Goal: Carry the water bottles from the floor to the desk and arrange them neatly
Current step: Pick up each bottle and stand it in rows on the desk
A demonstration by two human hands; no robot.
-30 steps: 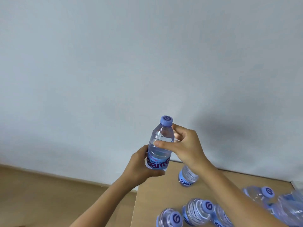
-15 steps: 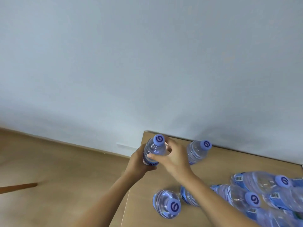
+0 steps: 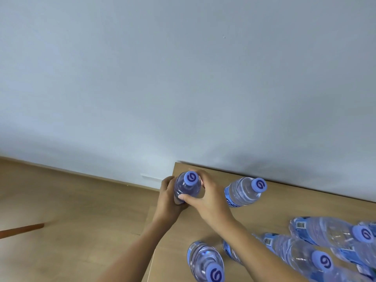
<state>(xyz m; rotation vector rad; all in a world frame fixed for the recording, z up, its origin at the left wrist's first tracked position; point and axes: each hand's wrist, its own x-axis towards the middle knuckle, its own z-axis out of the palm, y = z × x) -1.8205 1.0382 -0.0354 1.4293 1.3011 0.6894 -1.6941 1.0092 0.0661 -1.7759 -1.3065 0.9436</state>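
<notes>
A clear water bottle [image 3: 188, 185] with a purple cap stands upright at the far left corner of the wooden desk [image 3: 270, 202]. My left hand [image 3: 169, 197] grips its body from the left, and my right hand [image 3: 205, 195] curls round it from the right. Just to the right, a second bottle [image 3: 243, 191] stands upright near the wall. A third bottle [image 3: 205, 261] stands at the desk's near left. Several more bottles [image 3: 325, 233] crowd the right side, partly hidden by my right forearm.
A pale wall [image 3: 183, 78] runs right behind the desk. Wooden floor [image 3: 71, 220] lies to the left, with a brown stick-like object [image 3: 22, 231] at the left edge. The desk's left edge drops off just beside the held bottle.
Both hands have lowered the bottle from in front of the wall down onto the desk's far left corner. The view has tilted downward, showing more of the desk and bottles.
</notes>
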